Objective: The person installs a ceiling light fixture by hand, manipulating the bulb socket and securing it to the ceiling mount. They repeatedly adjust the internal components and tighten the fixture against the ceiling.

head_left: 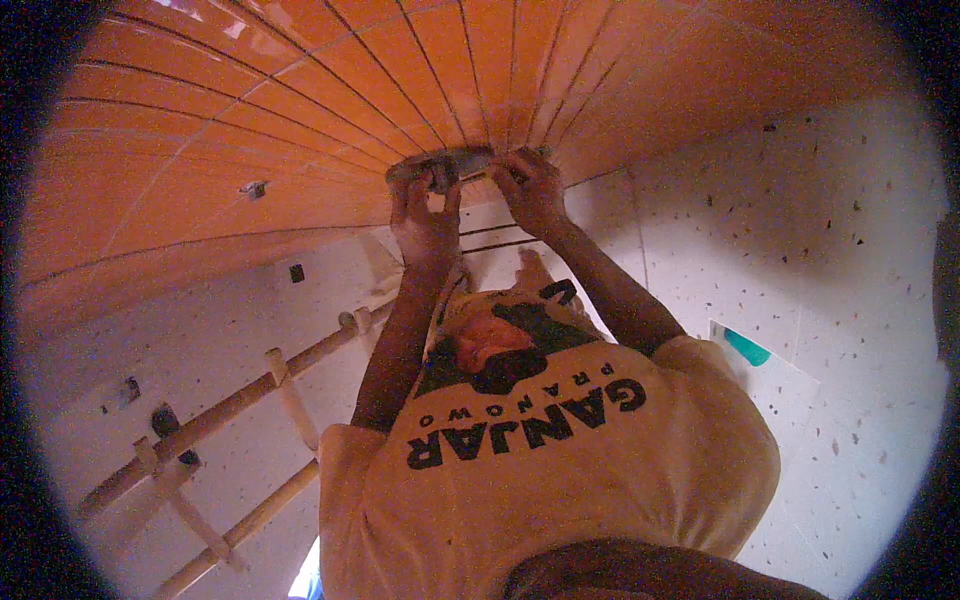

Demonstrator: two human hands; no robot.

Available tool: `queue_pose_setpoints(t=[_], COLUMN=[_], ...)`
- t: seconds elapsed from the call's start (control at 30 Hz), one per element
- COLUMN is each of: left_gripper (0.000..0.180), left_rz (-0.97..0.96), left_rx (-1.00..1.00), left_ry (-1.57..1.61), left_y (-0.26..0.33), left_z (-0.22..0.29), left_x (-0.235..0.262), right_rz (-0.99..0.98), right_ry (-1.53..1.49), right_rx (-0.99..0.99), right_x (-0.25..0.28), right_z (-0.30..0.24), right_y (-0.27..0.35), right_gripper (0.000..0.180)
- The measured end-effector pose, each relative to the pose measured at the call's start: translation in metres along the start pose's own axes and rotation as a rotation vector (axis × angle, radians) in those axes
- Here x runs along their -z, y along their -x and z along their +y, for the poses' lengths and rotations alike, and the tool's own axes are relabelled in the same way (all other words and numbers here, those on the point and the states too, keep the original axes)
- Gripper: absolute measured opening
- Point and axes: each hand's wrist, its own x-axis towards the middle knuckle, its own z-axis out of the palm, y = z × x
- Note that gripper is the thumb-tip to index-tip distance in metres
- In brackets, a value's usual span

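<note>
Both my arms reach forward to the near edge of a glossy orange surface (300, 125), where dark lines fan outward. A narrow dark-grey piece (465, 158) lies along that edge; its kind is too blurred to tell. At its left part, my left hand (424, 228) is closed, with thumb and fingers pinching the dark piece from below. My right hand (534, 194) is at its right end, fingers curled together against the edge. What those right fingers hold, if anything, is hidden.
Wooden rails joined by crosspieces (285, 385) stand low on the left. The pale floor (720, 240) is speckled with dark chips. A bare foot (533, 268) shows below my hands. Toward the right lies a green item (747, 348). My printed light shirt (560, 470) fills the lower middle.
</note>
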Motion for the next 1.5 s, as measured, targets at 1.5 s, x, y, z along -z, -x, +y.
queue_pose_setpoints(t=[1.5], left_gripper=[0.037], left_rz=[0.121], left_rx=[0.754], left_ry=[0.617], left_y=[0.001], left_z=[0.038], left_x=[-0.009], right_rz=[0.001], right_ry=[-0.229], right_rx=[-0.026], right_x=[0.014], right_z=[0.021], right_y=[0.005], right_gripper=[0.019])
